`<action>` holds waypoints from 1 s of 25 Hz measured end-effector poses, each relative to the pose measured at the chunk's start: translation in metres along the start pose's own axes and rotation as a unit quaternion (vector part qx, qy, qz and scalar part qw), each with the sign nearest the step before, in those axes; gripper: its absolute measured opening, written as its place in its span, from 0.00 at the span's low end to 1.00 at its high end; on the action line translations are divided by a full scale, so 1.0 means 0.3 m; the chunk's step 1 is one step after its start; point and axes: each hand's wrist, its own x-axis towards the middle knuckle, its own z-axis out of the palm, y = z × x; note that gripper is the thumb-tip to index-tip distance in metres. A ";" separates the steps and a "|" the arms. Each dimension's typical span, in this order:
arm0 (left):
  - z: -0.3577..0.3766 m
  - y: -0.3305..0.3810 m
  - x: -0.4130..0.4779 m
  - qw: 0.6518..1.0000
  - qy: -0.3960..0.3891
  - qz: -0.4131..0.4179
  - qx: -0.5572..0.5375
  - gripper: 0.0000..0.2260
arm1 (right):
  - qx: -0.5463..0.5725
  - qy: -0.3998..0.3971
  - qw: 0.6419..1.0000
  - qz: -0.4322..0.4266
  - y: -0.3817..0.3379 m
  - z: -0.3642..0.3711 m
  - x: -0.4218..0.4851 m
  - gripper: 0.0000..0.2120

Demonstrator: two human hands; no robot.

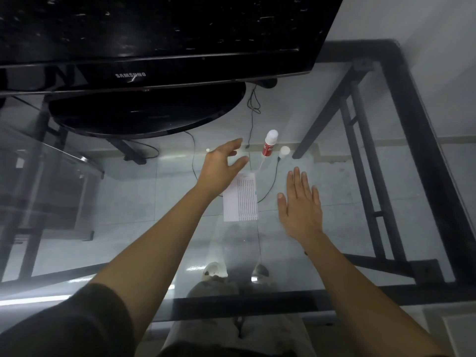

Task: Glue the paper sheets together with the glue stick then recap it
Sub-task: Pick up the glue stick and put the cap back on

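A red and white glue stick stands on the glass table, just beyond the paper sheets. A small white round cap sits on the glass right of it. The sheets lie flat between my hands, one with printed rows partly over a blank one. My left hand hovers over the sheets' far left corner, fingers spread, holding nothing, a short way left of the glue stick. My right hand is flat and open, palm down, right of the sheets.
A black monitor on a round stand fills the far left of the glass table. Thin cables run past the glue stick. The black metal frame edges the table at right and front.
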 end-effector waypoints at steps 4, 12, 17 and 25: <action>0.066 0.049 0.095 0.998 -0.031 0.054 0.028 0.27 | -0.035 0.003 0.999 -0.002 0.000 0.012 -0.001 0.33; 0.127 0.065 0.130 0.995 -0.026 0.092 -0.010 0.14 | -0.043 0.014 0.999 -0.008 0.010 0.032 0.007 0.30; 0.066 0.090 0.029 0.991 -0.054 0.025 -0.119 0.16 | 0.002 -0.017 1.000 -0.017 0.012 0.012 0.009 0.27; -0.055 0.170 -0.117 0.984 0.073 0.021 -0.159 0.10 | 0.493 0.050 0.864 0.086 -0.127 -0.308 0.047 0.15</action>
